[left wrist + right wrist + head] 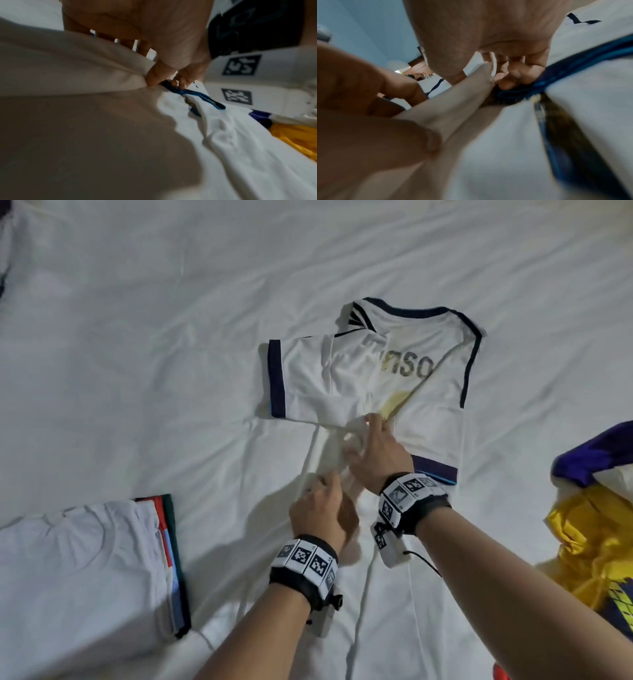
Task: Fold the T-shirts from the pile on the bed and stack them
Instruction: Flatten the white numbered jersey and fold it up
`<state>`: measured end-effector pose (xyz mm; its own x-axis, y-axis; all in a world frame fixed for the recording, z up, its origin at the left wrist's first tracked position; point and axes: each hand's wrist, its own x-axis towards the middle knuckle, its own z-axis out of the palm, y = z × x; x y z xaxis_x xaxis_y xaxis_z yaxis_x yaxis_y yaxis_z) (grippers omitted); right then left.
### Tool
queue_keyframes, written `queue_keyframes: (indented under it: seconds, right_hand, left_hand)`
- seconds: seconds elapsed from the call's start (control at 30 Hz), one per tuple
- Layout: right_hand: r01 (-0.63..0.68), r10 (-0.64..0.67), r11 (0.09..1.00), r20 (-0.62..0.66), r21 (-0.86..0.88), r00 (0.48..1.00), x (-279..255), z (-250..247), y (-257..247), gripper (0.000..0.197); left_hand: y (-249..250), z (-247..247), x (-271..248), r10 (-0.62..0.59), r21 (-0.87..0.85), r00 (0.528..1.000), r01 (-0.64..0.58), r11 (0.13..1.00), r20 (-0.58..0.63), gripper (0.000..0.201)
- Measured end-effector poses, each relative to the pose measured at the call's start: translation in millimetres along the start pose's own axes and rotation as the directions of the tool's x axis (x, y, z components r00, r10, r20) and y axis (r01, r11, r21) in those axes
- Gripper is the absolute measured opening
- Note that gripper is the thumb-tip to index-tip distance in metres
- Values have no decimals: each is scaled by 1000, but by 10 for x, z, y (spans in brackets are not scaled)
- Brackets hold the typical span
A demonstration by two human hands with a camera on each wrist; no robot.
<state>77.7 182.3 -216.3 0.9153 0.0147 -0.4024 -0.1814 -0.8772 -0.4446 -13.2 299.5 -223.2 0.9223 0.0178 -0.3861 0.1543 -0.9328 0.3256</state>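
Note:
A white jersey point(428, 392) with navy trim lies back-up on the bed, faded letters showing. Its left sleeve is folded inward and the body runs down toward me. Both hands meet at the jersey's middle. My left hand point(325, 484) pinches a raised ridge of the white cloth, and in the left wrist view the left hand point(164, 79) holds that ridge of jersey point(102, 73) beside a blue-edged hem. Just beyond it, my right hand point(366, 436) grips the same fold. The right wrist view shows the right hand point(508, 79) curled into the jersey point(582, 81) by the blue trim.
A stack of folded shirts point(85, 559), white on top with red, blue and green edges, sits at the lower left. A loose pile of yellow and purple shirts point(596, 542) lies at the right edge. The white bed sheet point(154, 337) spreads to the left and far side.

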Motion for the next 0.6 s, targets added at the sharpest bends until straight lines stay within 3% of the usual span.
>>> queue_keyframes:
  seconds: [0.07, 0.17, 0.27, 0.43, 0.53, 0.6]
  right_hand:
    - [8, -8, 1000, -32, 6, 999, -218, 189, 12, 63]
    - [53, -36, 990, -126, 130, 991, -502, 411, -19, 79]
    - [-5, 31, 975, -113, 220, 993, -751, 513, -104, 83]
    - [-232, 284, 837, -33, 495, 958, -930, 550, -134, 60]
    - [-256, 334, 810, -57, 527, 941, -955, 410, -64, 38]
    - [-247, 340, 816, -87, 523, 936, -964, 336, 14, 32]
  left_hand:
    - [-213, -39, -259, 14, 70, 999, -17, 997, 35, 49]
    - [-503, -114, -629, 33, 129, 998, -40, 991, 49, 36]
    - [-758, -192, -960, -1, 151, 996, -13, 988, 89, 36]
    - [-860, -389, -1419, 30, 184, 985, -61, 981, 167, 42]
    - [-716, -420, -1682, 132, 193, 967, -175, 966, 217, 44]
    - [-605, -375, -1853, 207, 185, 940, -262, 947, 272, 34]
